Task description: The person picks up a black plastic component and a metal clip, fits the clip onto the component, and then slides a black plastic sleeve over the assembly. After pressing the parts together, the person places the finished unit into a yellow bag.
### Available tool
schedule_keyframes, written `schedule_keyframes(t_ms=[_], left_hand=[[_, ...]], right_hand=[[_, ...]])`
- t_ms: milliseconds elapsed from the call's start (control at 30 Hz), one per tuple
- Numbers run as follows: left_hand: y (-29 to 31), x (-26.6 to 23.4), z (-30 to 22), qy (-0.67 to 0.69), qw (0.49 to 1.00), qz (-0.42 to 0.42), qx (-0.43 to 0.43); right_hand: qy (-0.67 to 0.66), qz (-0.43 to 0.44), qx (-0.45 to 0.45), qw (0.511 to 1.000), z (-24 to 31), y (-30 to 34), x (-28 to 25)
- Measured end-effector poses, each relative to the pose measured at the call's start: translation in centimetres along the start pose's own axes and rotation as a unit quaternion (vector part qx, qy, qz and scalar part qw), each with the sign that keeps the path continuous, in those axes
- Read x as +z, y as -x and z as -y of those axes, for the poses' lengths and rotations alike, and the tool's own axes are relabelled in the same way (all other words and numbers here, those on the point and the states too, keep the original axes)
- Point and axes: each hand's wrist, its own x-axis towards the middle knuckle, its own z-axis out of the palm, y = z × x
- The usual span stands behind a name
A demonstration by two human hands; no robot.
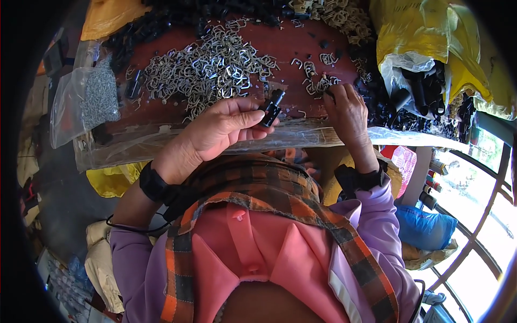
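My left hand (231,123) grips a black cylindrical plastic fitting (272,109) between thumb and fingers, just above the near edge of the table. The fitting is tilted, its narrower end pointing up and away. To the right, my right hand (349,112) is down at the tabletop, its fingers bent together beside a small cluster of U-shaped metal clips (318,82). Its fingertips are partly hidden, so what they hold, if anything, does not show. Beyond my left hand lies a large heap of the same silvery clips (215,64).
The reddish table (134,51) has a plastic-covered front edge (215,141). A clear bag of small grey pieces (99,94) lies at the left. Black parts (156,24) line the back. A yellow bag (412,32) and more black parts (401,99) crowd the right.
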Motion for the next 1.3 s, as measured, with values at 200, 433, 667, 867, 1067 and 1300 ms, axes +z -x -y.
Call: schedule_keyframes(t_ms=[200, 433, 667, 867, 1067, 1300], left_hand=[[0.2, -0.2, 0.0, 0.015, 1.000, -0.015, 0.007], [-0.3, 0.0, 0.1, 0.027, 0.999, -0.036, 0.006], [-0.2, 0.0, 0.1, 0.038, 0.999, -0.034, 0.011], [-0.1, -0.1, 0.0, 0.044, 0.998, -0.046, 0.023], [-0.6, 0.3, 0.4, 0.056, 0.996, -0.044, 0.046], [-1.3, 1.0, 0.6, 0.075, 0.989, -0.018, 0.126]], right_hand=[[-0.075, -0.010, 0.029, 0.997, -1.3, 0.1, 0.5], [-0.201, 0.006, 0.068, 0.977, -0.2, -0.1, -1.4], [-0.097, 0.009, -0.036, 0.995, 0.4, -1.1, 0.4], [-0.166, -0.057, -0.025, 0.984, -0.4, -1.0, 0.7], [-0.713, 0.093, 0.304, 0.625, 2.8, -0.7, -0.7], [-0.804, 0.158, 0.290, 0.494, 6.9, -0.7, -0.8]])
